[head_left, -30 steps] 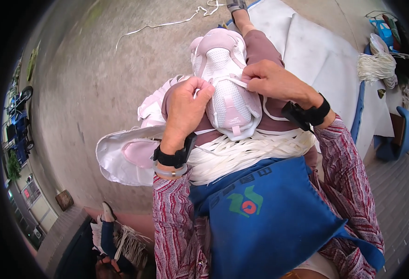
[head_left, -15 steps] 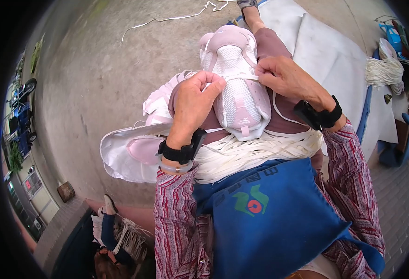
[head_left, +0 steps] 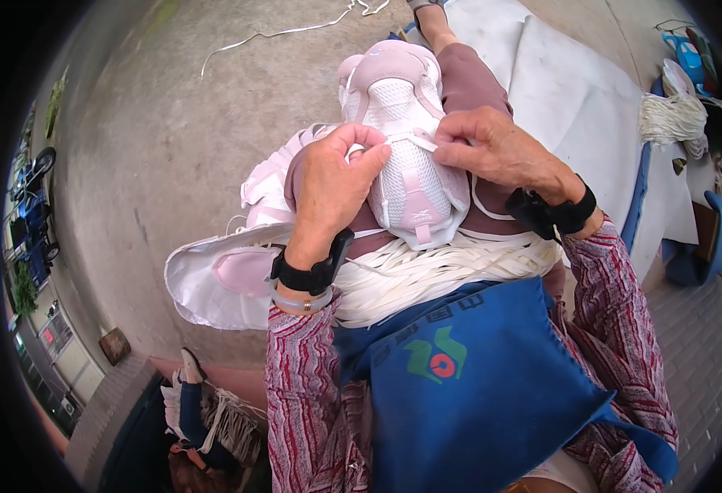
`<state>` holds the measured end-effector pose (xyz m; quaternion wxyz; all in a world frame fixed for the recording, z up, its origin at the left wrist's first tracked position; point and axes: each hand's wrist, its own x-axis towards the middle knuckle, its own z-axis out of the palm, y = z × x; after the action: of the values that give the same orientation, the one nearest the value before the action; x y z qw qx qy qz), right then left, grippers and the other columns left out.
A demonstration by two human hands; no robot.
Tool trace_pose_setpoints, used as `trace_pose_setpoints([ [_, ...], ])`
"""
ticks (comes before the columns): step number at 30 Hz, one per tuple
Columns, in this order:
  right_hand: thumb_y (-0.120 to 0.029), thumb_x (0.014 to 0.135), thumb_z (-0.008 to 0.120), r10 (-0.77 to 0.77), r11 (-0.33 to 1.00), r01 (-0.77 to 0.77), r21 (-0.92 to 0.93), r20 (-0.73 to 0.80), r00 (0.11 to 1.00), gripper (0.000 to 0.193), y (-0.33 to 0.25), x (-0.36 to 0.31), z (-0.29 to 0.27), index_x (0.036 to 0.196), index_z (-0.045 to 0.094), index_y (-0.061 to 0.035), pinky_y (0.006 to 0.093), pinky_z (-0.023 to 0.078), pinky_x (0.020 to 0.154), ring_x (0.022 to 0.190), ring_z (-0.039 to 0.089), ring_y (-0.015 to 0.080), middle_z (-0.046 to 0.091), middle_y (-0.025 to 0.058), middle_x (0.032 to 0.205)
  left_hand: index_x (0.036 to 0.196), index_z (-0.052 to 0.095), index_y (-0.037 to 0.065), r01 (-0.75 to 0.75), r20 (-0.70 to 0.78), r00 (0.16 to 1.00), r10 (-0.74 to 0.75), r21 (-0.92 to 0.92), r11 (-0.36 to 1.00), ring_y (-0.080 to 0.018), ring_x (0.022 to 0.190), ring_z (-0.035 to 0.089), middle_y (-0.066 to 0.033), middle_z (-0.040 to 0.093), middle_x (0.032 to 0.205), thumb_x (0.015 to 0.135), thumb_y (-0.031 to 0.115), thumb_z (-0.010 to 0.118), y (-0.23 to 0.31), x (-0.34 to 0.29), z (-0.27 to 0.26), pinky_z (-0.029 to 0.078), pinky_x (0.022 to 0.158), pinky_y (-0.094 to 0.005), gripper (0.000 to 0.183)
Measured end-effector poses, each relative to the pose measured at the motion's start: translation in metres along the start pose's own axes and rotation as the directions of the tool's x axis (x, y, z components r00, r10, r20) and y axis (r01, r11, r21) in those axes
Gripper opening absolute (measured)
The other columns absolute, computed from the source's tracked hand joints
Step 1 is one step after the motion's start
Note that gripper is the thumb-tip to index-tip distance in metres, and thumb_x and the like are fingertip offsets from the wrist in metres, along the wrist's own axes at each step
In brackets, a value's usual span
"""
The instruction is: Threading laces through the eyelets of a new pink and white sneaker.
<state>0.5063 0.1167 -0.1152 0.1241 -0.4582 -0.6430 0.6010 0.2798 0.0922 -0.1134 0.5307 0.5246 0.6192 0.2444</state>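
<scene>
A pink and white shoe upper (head_left: 402, 185) rests across my knees. A flat white shoelace (head_left: 423, 141) crosses its lacing area, with a small loop or crossing near the middle. My left hand (head_left: 336, 172) pinches the lace at the upper's left side, thumb against forefinger. At the other side my right hand (head_left: 492, 148) holds the lace between thumb and forefinger. A loose length of lace hangs below the right hand. On my lap, behind the upper, lies a thick bundle of white laces (head_left: 451, 271) above a blue apron (head_left: 484, 370).
More pink and white uppers (head_left: 274, 177) are stacked at my left knee, beside a white bag (head_left: 192, 279). A loose lace (head_left: 287, 33) trails over the concrete. White sheeting (head_left: 570, 90), another lace bundle (head_left: 673, 119) and a blue chair (head_left: 714, 238) are right. Another person (head_left: 190, 403) sits lower left.
My right hand has shifted slightly inward, drawing closer to the left hand, and the lace between them now shows a crossing. The whole view has shifted slightly.
</scene>
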Motion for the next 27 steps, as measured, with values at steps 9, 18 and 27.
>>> trace_pose_setpoints([
  [9,-0.014,0.091,0.058,0.046,0.999,-0.045,0.013,-0.062,0.997,0.014,0.004,-0.004,-0.003,0.089,0.060,-0.0005,0.0237,0.039,0.064,0.069,0.044,0.0064,0.053,-0.0016,0.072,0.090,0.066,0.003,-0.458,-0.069,0.860,0.505,0.328,0.826,-0.0250,0.062,0.062,-0.0127,0.064,0.071,0.077,0.003,0.065,-0.011,0.001,0.006,0.047,0.056,-0.0322,0.014],
  [18,-0.009,0.088,0.060,-0.113,0.981,0.112,-0.160,0.003,0.994,0.010,-0.005,-0.013,-0.005,0.088,0.059,0.0013,0.0296,0.042,0.057,0.059,0.049,0.0189,0.052,0.0109,0.067,0.093,0.066,0.005,-0.499,0.058,0.854,0.518,0.374,0.782,-0.0225,0.063,0.060,-0.0098,0.061,0.077,0.078,0.000,0.066,-0.013,-0.009,-0.007,0.047,0.056,-0.0313,0.015],
  [27,-0.008,0.089,0.061,0.188,0.947,-0.228,0.228,0.185,0.965,0.011,0.005,-0.014,-0.050,0.081,0.061,-0.0003,0.0200,0.035,0.054,0.062,0.044,0.0032,0.052,-0.0050,0.067,0.087,0.062,0.000,-0.004,0.032,0.999,0.003,0.028,1.000,-0.0062,0.064,0.047,0.0009,0.057,0.070,0.090,0.015,0.065,-0.014,-0.013,-0.010,0.040,0.056,-0.0235,0.016],
])
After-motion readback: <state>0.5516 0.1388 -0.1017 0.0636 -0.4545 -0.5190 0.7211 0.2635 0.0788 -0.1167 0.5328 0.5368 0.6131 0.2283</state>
